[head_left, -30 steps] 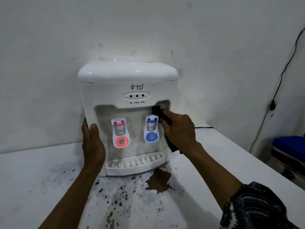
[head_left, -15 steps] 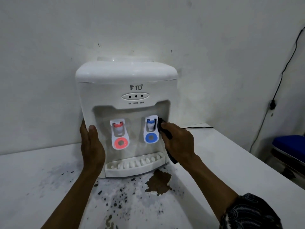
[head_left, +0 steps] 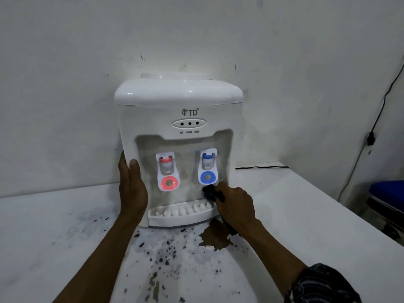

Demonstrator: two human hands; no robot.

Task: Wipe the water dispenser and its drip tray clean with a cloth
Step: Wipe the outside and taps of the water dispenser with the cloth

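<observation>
Beneath blue tap (head_left: 207,169), cloth (head_left: 209,192) has dropped toward drip tray (head_left: 181,216).
It is grasped in right hand (head_left: 235,206); left hand (head_left: 132,189), fingers released, steadies water dispenser (head_left: 179,99).

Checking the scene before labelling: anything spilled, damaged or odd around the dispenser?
A brown patch lies on the table in front of the tray, toward its right end, with dark specks scattered nearer the camera: stain or chipped coating, cannot tell which. The dispenser stands upright.

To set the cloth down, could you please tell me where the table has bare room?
Free: the table right of the water dispenser, before the black cable, and left of the left hand. Crowded: before the drip tray, with right hand, cloth and brown stain.
</observation>
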